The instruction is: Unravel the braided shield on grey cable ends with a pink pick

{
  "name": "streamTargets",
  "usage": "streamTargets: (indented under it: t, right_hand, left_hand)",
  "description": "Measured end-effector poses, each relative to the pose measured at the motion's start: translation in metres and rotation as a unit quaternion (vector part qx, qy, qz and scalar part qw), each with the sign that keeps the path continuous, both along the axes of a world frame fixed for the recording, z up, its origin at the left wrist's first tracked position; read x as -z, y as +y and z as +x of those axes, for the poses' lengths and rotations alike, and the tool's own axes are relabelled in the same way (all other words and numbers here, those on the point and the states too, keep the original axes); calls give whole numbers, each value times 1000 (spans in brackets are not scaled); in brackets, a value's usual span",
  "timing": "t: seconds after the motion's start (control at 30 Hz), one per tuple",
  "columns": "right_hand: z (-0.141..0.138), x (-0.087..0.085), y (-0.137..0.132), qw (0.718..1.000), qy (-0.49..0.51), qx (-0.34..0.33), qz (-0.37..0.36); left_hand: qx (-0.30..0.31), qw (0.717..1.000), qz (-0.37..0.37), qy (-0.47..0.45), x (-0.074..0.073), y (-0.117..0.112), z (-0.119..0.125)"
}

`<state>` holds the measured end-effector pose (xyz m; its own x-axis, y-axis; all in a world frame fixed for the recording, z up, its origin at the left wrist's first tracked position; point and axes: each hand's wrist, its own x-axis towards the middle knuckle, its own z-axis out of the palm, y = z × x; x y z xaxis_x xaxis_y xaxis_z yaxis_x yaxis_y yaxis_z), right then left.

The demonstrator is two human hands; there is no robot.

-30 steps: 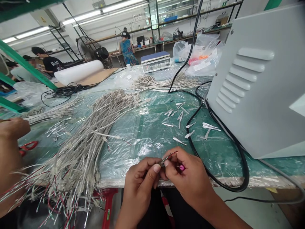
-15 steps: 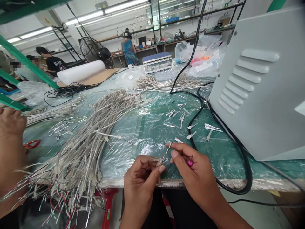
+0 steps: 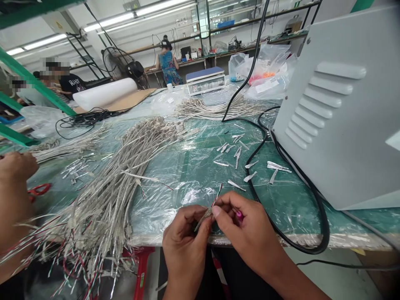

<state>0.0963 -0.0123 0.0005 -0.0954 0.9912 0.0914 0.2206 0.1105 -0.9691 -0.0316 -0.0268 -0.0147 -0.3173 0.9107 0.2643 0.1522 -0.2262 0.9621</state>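
Over the table's front edge, my left hand (image 3: 186, 237) is closed on the end of a cable, gripped between thumb and fingers. Twisted red, green and white wires (image 3: 218, 194) stick up from that end. My right hand (image 3: 245, 223) touches the same cable end with thumb and forefinger pinched. A small pink-ended object (image 3: 239, 215) is tucked in its curled fingers; the rest of it is hidden. To the left lies a large bundle of grey cables (image 3: 125, 166), bared wires hanging over the edge. Strips of foil (image 3: 236, 185) lie scattered beyond my hands.
A grey vented machine housing (image 3: 337, 112) stands on the right, with a black cable (image 3: 323, 233) looping over the edge. Another person's hand (image 3: 18, 164) is at far left by red-handled scissors (image 3: 40, 189). More cables (image 3: 215, 109) and a scale (image 3: 205, 79) are at the back.
My right hand has moved left and closed in at the cable end beside my left hand. The twisted wires now stand free above the fingers. The other person's hand has shifted slightly.
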Motion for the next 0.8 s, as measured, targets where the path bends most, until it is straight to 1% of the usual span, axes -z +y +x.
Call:
streamTargets:
  t: [0.13, 0.27, 0.47, 0.67, 0.8]
  right_hand:
    - [-1, 1, 1, 1000, -4, 10, -3]
    - [-1, 1, 2, 1000, -10, 19, 14]
    - [-1, 3, 1, 1000, -15, 21, 15]
    - [-1, 3, 1, 1000, -17, 19, 12]
    - [-2, 3, 1, 999, -14, 28, 15]
  left_hand:
    - [-7, 1000, -10, 23, -1, 0, 1]
    - [10, 998, -44, 34, -2, 1, -1]
    - [39, 997, -62, 20, -3, 1, -3]
    - [36, 995, -92, -11, -3, -1, -2]
    - [31, 996, -83, -29, -2, -1, 0]
